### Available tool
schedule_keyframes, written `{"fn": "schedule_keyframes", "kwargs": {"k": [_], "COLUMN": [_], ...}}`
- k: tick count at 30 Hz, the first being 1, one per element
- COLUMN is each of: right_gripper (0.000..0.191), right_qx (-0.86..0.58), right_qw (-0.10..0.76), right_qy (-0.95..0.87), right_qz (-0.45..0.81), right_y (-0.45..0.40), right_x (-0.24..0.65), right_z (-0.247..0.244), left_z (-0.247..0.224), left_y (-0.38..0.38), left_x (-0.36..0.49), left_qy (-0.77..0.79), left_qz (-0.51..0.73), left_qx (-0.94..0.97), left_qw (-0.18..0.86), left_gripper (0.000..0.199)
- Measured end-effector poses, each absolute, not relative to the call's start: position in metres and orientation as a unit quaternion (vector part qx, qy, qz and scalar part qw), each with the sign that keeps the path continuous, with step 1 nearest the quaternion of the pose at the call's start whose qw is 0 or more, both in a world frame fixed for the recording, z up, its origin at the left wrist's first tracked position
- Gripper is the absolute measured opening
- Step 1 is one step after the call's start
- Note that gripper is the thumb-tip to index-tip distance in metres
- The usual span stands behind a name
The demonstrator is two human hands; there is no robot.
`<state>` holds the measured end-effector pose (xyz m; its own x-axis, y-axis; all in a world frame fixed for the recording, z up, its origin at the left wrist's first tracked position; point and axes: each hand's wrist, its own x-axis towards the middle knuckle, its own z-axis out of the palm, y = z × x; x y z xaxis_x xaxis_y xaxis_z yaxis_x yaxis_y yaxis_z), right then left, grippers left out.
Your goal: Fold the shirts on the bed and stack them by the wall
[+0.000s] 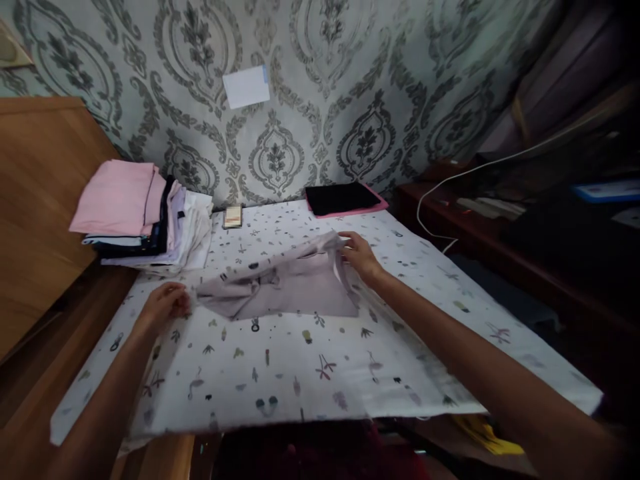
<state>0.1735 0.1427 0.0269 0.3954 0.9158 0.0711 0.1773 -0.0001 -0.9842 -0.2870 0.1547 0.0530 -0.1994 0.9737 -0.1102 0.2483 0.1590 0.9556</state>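
A thin grey-mauve garment (305, 283) lies creased across the middle of the white printed cloth; its exact kind cannot be made out. My right hand (363, 259) pinches its upper right corner, which is lifted a little. Beside the garment's narrow left end is my left hand (167, 305), fingers curled in. A pale smear lies between those fingertips and the garment, so whether they hold its edge is unclear.
A stack of folded clothes (120, 200) stands at the back left beside a wooden panel (45, 200). Along the patterned wall are a small card-like box (233, 217) and folded black cloth (343, 198) over pink. A white cable (420, 207) hangs at right.
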Motion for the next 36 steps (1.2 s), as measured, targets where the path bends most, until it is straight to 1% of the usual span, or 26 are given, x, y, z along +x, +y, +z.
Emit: {"fn": "schedule_keyframes", "kwargs": {"k": [2,3,5,6,8,10,13,16,18,20,21,22,24,26,27,29,31,32,34,36], "right_gripper": [0.049,0.047,0.039,0.037,0.037,0.043,0.047,0.041,0.031,0.022,0.019,0.018,0.022,0.028,0.029,0.026,0.020,0.019,0.022,0.022], "right_qx": [-0.666,-0.673,-0.661,-0.650,-0.642,-0.656,-0.693,-0.702,-0.678,-0.602,-0.544,-0.474,-0.363,-0.315,-0.318,-0.378,-0.492,-0.546,-0.607,-0.612], "right_qw": [0.502,0.475,0.415,0.383,0.324,0.280,0.250,0.268,0.318,0.359,0.359,0.325,0.212,0.132,0.124,0.165,0.212,0.212,0.160,0.084], "right_qy": [-0.495,-0.534,-0.617,-0.651,-0.689,-0.692,-0.663,-0.635,-0.624,-0.642,-0.661,-0.686,-0.705,-0.694,-0.690,-0.701,-0.726,-0.736,-0.757,-0.780], "right_qz": [0.243,0.191,0.106,0.084,0.084,0.107,0.135,0.179,0.223,0.311,0.372,0.446,0.571,0.633,0.638,0.582,0.431,0.338,0.181,0.104], "right_y": [0.144,0.139,0.126,0.120,0.113,0.116,0.131,0.138,0.127,0.102,0.087,0.071,0.043,0.028,0.027,0.036,0.053,0.061,0.074,0.081], "right_x": [0.171,0.168,0.161,0.157,0.149,0.141,0.134,0.134,0.136,0.139,0.140,0.141,0.141,0.140,0.138,0.136,0.134,0.133,0.131,0.129], "right_z": [0.016,0.012,0.008,0.008,0.012,0.017,0.025,0.034,0.044,0.057,0.065,0.074,0.087,0.094,0.093,0.086,0.075,0.070,0.062,0.058], "left_z": [0.044,0.042,0.042,0.044,0.049,0.052,0.053,0.054,0.058,0.062,0.064,0.065,0.065,0.062,0.059,0.054,0.048,0.046,0.042,0.039], "left_y": [0.148,0.145,0.141,0.140,0.141,0.144,0.157,0.185,0.207,0.224,0.228,0.229,0.222,0.208,0.200,0.190,0.190,0.192,0.202,0.214], "left_x": [-0.284,-0.280,-0.270,-0.263,-0.245,-0.226,-0.207,-0.207,-0.216,-0.226,-0.230,-0.232,-0.230,-0.222,-0.216,-0.205,-0.199,-0.198,-0.201,-0.207], "left_qy": [0.637,0.635,0.622,0.606,0.551,0.489,0.443,0.454,0.503,0.569,0.588,0.592,0.558,0.507,0.485,0.448,0.434,0.439,0.466,0.494], "left_qz": [0.421,0.411,0.377,0.349,0.280,0.210,0.147,0.156,0.187,0.227,0.247,0.264,0.279,0.253,0.227,0.170,0.123,0.105,0.079,0.065], "left_qx": [0.513,0.546,0.635,0.683,0.774,0.842,0.881,0.867,0.827,0.777,0.761,0.757,0.781,0.824,0.844,0.878,0.892,0.891,0.880,0.866], "left_qw": [0.392,0.360,0.262,0.212,0.136,0.090,0.072,0.137,0.167,0.147,0.119,0.087,0.039,0.022,0.019,0.002,-0.027,-0.040,-0.058,-0.049], "left_gripper": [0.037,0.037,0.035,0.033,0.032,0.035,0.040,0.031,0.026,0.025,0.026,0.028,0.031,0.032,0.032,0.033,0.037,0.041,0.051,0.058]}}
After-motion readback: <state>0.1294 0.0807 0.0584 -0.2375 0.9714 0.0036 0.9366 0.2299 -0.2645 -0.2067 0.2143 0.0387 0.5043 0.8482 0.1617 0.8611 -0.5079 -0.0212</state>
